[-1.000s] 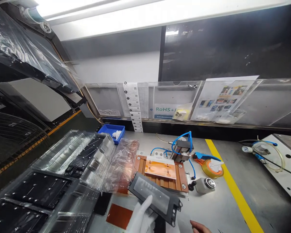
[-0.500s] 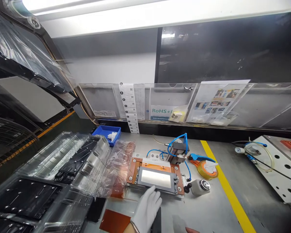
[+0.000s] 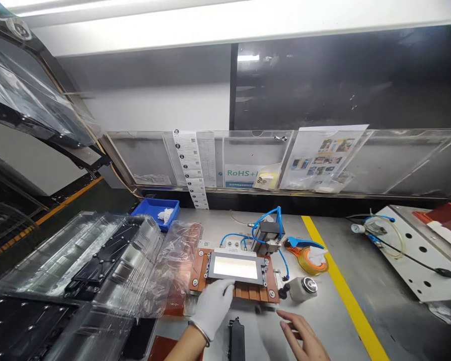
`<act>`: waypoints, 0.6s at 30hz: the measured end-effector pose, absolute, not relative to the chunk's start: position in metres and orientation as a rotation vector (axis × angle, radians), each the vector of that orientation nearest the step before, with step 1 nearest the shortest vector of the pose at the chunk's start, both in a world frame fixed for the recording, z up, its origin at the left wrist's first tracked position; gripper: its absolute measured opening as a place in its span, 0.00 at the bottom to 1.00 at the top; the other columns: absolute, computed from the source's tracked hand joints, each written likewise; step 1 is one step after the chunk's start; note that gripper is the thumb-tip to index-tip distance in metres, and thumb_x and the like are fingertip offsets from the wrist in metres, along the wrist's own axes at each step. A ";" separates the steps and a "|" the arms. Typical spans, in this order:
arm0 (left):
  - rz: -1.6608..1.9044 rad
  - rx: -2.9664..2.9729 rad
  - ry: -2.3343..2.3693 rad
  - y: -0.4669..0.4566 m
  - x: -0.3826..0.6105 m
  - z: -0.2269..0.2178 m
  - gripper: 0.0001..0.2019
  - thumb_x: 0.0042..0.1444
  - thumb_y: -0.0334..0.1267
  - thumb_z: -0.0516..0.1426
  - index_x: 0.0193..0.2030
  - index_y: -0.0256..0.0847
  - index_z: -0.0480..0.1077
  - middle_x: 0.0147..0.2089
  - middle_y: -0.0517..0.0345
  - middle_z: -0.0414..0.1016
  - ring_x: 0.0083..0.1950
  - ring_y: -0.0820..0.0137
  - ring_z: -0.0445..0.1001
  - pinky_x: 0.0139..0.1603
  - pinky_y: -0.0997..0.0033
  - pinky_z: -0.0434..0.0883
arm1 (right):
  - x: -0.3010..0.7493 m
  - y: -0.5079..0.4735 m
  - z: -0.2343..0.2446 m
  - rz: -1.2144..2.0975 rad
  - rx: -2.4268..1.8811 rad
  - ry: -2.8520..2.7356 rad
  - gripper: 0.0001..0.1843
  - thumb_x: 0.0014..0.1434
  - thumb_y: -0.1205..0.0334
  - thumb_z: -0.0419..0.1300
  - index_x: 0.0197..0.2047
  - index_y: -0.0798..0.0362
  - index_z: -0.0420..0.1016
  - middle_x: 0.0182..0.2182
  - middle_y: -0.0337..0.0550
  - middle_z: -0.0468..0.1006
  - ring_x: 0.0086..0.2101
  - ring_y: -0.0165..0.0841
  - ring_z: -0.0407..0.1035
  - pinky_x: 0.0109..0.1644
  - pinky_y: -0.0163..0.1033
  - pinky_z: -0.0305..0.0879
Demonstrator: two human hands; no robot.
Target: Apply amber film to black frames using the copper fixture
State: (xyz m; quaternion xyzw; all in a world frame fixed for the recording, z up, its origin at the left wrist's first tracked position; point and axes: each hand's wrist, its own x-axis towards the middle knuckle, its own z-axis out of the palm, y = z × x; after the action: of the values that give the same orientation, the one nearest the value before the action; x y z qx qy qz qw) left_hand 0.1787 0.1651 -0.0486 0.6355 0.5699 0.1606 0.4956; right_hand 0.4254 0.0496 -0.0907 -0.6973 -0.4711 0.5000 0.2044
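A black-framed panel (image 3: 236, 267) with a bright reflective face lies flat on the orange-brown fixture (image 3: 197, 268) in the middle of the bench. My left hand (image 3: 212, 307), in a white glove, rests on the fixture's front edge with its fingertips touching the panel's near left corner, fingers loosely bent and holding nothing. My bare right hand (image 3: 304, 338) hovers low over the bench to the right of the fixture, fingers stretched out and apart, empty. A small black part (image 3: 236, 339) lies on the bench between my two hands.
Clear plastic trays with black panels (image 3: 97, 260) are stacked at the left, beside a crumpled plastic bag (image 3: 173, 260). A blue bin (image 3: 156, 213), a pneumatic block with blue hoses (image 3: 267, 231), a tape roll (image 3: 311, 259), a silver push button (image 3: 302, 288), a white perforated plate (image 3: 417, 250) and a yellow floor-tape line (image 3: 334, 281) surround the fixture.
The panel went from tilted in my left hand down onto the fixture and lies seated there. My left hand let go and rests at its edge. My right hand came further into view.
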 end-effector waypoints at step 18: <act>0.475 1.637 1.803 0.199 0.142 -0.056 0.29 0.63 0.46 0.47 0.64 0.26 0.59 0.65 0.31 0.60 0.68 0.49 0.57 0.70 0.47 0.51 | 0.434 0.119 -0.074 1.042 -2.028 -1.484 0.37 0.58 0.39 0.44 0.57 0.58 0.68 0.54 0.59 0.66 0.50 0.48 0.68 0.58 0.56 0.62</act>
State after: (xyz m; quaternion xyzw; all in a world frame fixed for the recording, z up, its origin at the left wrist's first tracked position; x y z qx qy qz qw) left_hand 0.1416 0.1986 -0.0557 0.6241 0.6875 0.1809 0.3242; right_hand 0.4342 0.1188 -0.0742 -0.7290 -0.5335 0.3745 0.2093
